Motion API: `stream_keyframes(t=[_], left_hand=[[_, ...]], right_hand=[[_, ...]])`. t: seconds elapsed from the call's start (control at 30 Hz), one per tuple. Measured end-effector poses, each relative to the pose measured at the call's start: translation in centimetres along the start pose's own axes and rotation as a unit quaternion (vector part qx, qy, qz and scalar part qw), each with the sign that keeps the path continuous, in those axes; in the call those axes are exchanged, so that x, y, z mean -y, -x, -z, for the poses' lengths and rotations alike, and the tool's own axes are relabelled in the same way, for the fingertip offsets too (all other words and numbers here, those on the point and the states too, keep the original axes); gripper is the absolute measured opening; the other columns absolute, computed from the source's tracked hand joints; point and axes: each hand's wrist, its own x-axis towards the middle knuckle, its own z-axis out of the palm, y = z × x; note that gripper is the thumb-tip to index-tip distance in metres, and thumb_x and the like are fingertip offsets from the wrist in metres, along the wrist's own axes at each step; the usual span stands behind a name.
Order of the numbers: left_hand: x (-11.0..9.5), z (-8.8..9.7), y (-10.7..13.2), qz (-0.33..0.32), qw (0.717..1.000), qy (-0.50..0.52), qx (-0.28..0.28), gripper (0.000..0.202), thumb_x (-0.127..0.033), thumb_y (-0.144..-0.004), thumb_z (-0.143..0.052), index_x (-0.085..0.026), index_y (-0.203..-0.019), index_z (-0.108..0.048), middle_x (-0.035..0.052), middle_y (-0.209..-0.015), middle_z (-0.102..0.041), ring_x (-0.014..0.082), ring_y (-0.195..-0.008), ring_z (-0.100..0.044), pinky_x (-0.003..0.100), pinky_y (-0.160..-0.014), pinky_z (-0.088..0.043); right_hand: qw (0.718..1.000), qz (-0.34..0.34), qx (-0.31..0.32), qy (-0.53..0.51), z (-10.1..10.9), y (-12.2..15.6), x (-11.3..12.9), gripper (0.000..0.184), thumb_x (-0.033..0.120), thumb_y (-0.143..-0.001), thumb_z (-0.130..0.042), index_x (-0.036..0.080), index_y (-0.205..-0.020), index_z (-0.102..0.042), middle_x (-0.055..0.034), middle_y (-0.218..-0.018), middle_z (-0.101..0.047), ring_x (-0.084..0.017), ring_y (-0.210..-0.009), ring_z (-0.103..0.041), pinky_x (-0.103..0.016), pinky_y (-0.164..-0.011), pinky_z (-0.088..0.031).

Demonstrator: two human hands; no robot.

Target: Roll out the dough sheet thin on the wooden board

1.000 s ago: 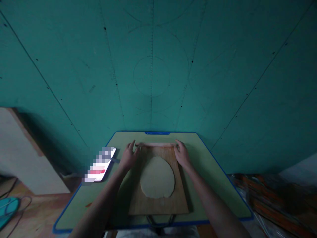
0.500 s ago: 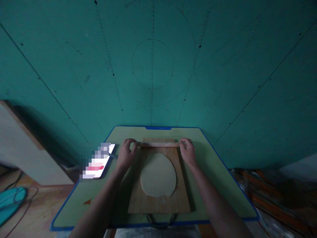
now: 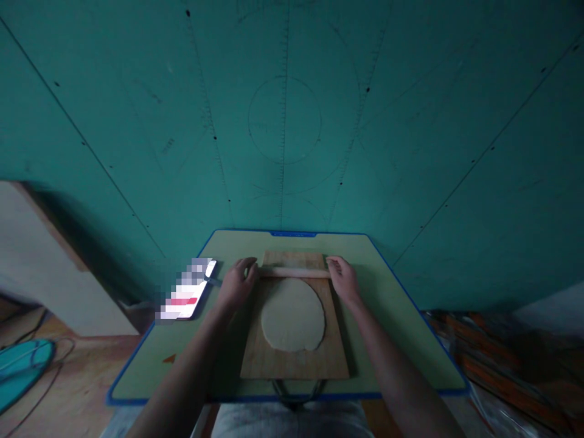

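A wooden rolling pin [image 3: 294,273] lies crosswise over the far part of a wooden cutting board [image 3: 292,367]. My left hand [image 3: 238,281] is closed at its left end, and my right hand [image 3: 342,278] is closed at its right end. Just on the near side of the pin, a flat, roughly round sheet of dough [image 3: 293,316] rests on the board. The dough's far edge sits close to the pin; whether they touch I cannot tell.
A lit phone [image 3: 188,295], partly pixelated, lies at the left of the blue-edged table [image 3: 387,304]. An orange scrap [image 3: 169,359] is near my left forearm. Behind the table stands a green wall [image 3: 292,140]. A white panel [image 3: 55,267] leans at the left.
My hands have brought the rolling pin slightly toward me, closer to the dough's far edge. The whole view has also shifted a little.
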Motion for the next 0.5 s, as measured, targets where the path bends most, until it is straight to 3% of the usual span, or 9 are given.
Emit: stream_keyframes(t=[0.2, 0.5], left_hand=[[-0.5, 0.5, 0.1, 0.010, 1.000, -0.006, -0.003, 0.037, -0.040, -0.088, -0.041, -0.017, -0.093, -0.070, 0.0103, -0.095, -0.074, 0.0238, -0.086, -0.068, 0.035, -0.080, -0.053], [-0.9, 0.6, 0.4, -0.006, 0.999, 0.016, -0.034, 0.035, -0.037, -0.084, -0.041, -0.017, -0.087, -0.070, 0.0092, -0.086, -0.073, 0.0219, -0.077, -0.066, 0.032, -0.071, -0.051]], right_hand=[[1.000, -0.014, 0.007, -0.012, 0.4, 0.1, 0.2, 0.035, 0.049, -0.085, -0.045, 0.021, -0.080, -0.066, -0.0077, -0.078, -0.074, -0.024, -0.075, -0.069, -0.035, -0.072, -0.052], [1.000, -0.006, -0.026, -0.014, 1.0, 0.2, 1.4, 0.034, 0.048, -0.083, -0.044, 0.022, -0.076, -0.064, -0.0039, -0.068, -0.069, -0.020, -0.065, -0.063, -0.030, -0.065, -0.048]])
